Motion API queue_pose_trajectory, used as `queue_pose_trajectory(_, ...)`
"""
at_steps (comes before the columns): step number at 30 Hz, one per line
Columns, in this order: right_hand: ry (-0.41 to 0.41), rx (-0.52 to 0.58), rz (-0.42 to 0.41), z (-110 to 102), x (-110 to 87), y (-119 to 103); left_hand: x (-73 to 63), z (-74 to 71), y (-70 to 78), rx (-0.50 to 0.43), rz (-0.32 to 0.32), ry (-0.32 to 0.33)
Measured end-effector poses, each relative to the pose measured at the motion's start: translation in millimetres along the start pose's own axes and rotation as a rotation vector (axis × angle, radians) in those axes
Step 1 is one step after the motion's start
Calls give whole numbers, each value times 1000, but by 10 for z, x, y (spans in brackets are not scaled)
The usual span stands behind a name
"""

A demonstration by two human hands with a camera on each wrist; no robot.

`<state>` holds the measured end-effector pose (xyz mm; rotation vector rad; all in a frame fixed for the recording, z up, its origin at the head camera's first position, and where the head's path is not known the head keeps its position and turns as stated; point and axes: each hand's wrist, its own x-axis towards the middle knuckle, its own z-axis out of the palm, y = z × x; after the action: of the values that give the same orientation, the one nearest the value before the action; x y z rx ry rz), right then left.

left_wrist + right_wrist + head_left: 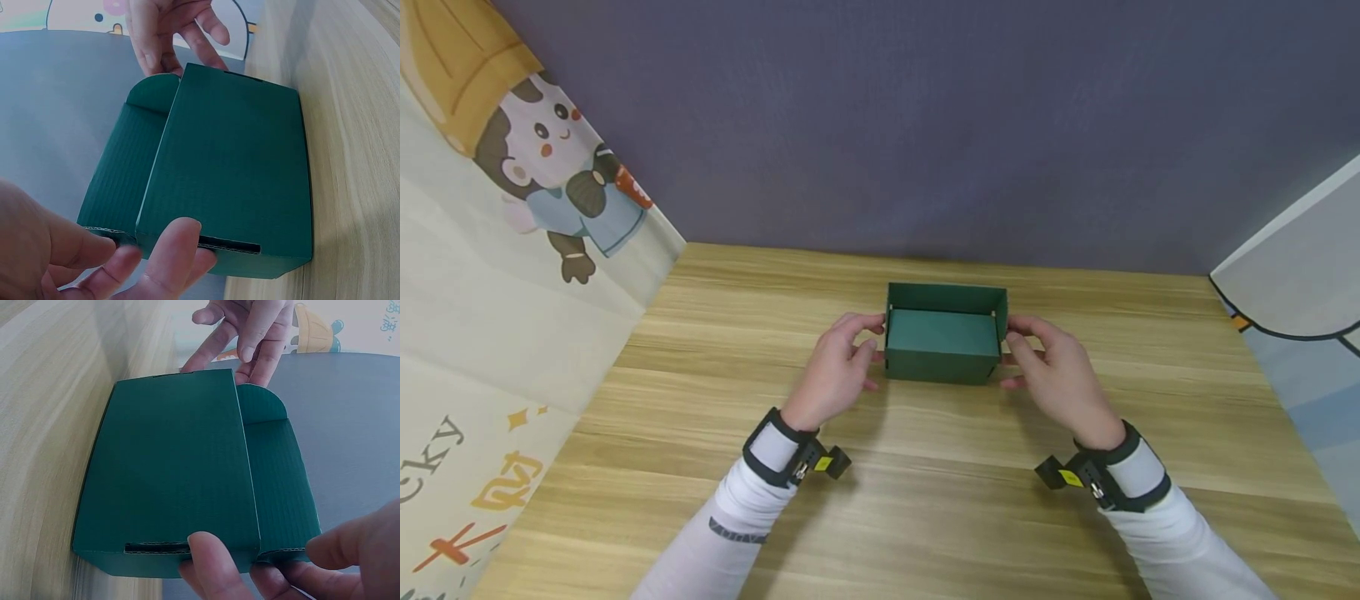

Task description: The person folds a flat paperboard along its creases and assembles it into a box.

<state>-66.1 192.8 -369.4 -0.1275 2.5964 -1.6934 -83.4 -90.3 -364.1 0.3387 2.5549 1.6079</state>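
Observation:
A green cardboard box stands on the wooden table between both hands. One broad panel lies across its upper side, and the taller back wall rises behind it. My left hand holds the left end, its thumb and fingers curled about the corner by a cut slot. At the opposite end, my right hand holds the matching corner, with a similar slot near its fingertips. A rounded side flap stands up at the left end in the right wrist view. The inside below the panel is hidden.
The wood-grain table spreads around the box on all sides. Behind it hangs a dark blue-grey cloth. A printed cartoon curtain borders the left side, and another printed cloth borders the right.

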Motion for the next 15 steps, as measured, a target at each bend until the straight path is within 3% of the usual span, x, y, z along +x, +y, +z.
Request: queue_pose_trajectory(15, 8, -21, 1, -9, -4, 14, -7, 6, 8, -8, -1, 3)
